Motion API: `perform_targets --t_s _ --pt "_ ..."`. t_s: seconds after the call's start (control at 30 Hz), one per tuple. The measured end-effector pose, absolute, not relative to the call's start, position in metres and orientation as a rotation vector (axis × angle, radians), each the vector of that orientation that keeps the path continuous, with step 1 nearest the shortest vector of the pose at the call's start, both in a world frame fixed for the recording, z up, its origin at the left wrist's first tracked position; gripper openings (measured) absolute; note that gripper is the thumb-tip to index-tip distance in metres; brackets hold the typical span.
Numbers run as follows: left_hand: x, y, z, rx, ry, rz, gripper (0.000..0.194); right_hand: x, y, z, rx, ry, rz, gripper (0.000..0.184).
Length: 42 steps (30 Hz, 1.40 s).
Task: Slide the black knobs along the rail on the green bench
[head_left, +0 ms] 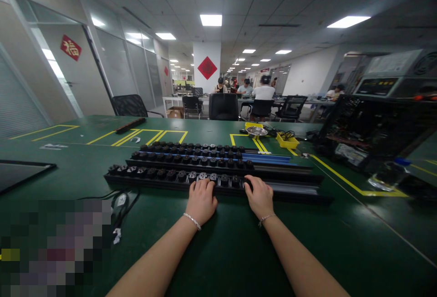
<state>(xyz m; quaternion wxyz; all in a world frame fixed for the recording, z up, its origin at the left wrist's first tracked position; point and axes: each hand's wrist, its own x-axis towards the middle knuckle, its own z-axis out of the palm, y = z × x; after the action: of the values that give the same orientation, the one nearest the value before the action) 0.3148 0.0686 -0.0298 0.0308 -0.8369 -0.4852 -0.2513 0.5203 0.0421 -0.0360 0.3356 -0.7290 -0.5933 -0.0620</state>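
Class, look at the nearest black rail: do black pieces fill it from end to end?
No: black pieces stop by the right hand, and the nearest black rail shows none farther right.

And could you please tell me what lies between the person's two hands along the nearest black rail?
In the head view, a few dark pieces seated in the nearest black rail lie between the left hand and right hand.

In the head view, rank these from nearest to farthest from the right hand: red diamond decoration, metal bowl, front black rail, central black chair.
1. Front black rail: right at the right hand.
2. Metal bowl: toward the table's far side.
3. Central black chair: beyond the table.
4. Red diamond decoration: background pillar.
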Motion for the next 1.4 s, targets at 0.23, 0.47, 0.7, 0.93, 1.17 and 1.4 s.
perform_targets --t_s 0.23,0.47,0.7,0.93,1.17,1.4 --pt "0.3138 0.0679 -0.0282 -2.587 -1.495 -0.762 0.036 0.5205 0.0412 -0.0343 -1.927 -1.536 -0.168 0.03" --pt "0.313 0.067 -0.0275 -2.587 -1.48 -0.76 0.037 0.5214 0.0403 -0.0339 -1.942 -1.525 -0.209 0.03" --pt "0.3135 0.0655 -0.0265 -2.595 -1.503 -0.77 0.037 0.5231 0.041 -0.0359 -1.915 -1.506 -0.252 0.029" --pt "0.3123 0.066 -0.0282 -2.593 -1.465 -0.767 0.038 0.5249 0.0426 -0.0381 -1.898 -1.501 -0.268 0.029" --pt "0.3118 0.0667 -0.0296 -2.589 -1.455 -0.781 0.039 0.5255 0.0429 -0.0387 -1.9 -1.491 -0.278 0.029" --pt "0.3114 0.0662 -0.0289 -2.596 -1.461 -0.781 0.039 0.5255 0.042 -0.038 -1.91 -1.48 -0.296 0.029"
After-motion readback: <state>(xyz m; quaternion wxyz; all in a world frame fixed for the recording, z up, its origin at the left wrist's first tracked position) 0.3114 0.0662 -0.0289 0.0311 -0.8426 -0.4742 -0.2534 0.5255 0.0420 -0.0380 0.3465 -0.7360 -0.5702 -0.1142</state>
